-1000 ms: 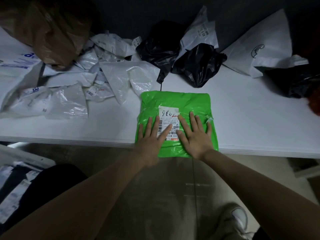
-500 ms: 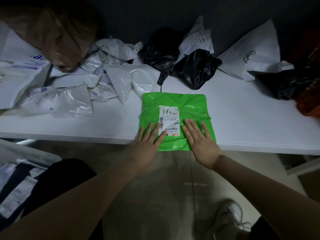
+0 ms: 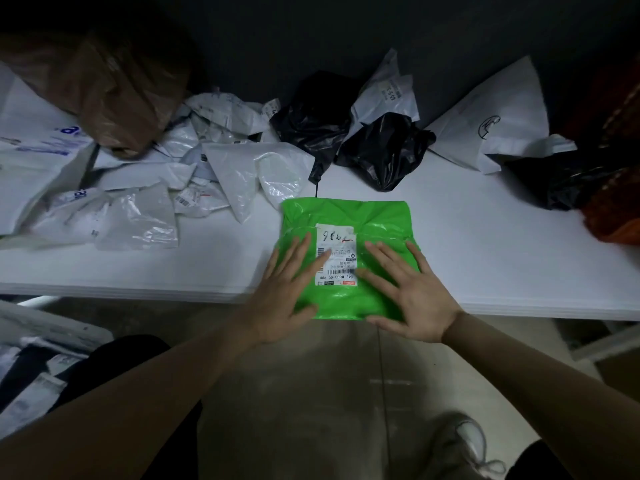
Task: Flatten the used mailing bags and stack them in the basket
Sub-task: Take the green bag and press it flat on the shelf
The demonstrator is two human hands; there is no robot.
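A green mailing bag (image 3: pixel 346 216) lies flat on the white table (image 3: pixel 485 254), near the middle of its near side, with its near edge hanging a little past the table's edge. The bag is almost square, its slightly longer axis running near to far. The white label (image 3: pixel 334 237) on top is also set lengthwise near to far. The left hand (image 3: pixel 280 299) rests on the bag's left part and the right hand (image 3: pixel 419 299) on its right part. Both have their fingers straight and spread, palms down and grasping nothing, and the thumbs lie along the bag's near edge. To the far left lies a heap of crumpled white bags (image 3: pixel 249 171) with a brown bag (image 3: pixel 114 88) behind it, and two black bags (image 3: pixel 381 150) sit just beyond the green one.
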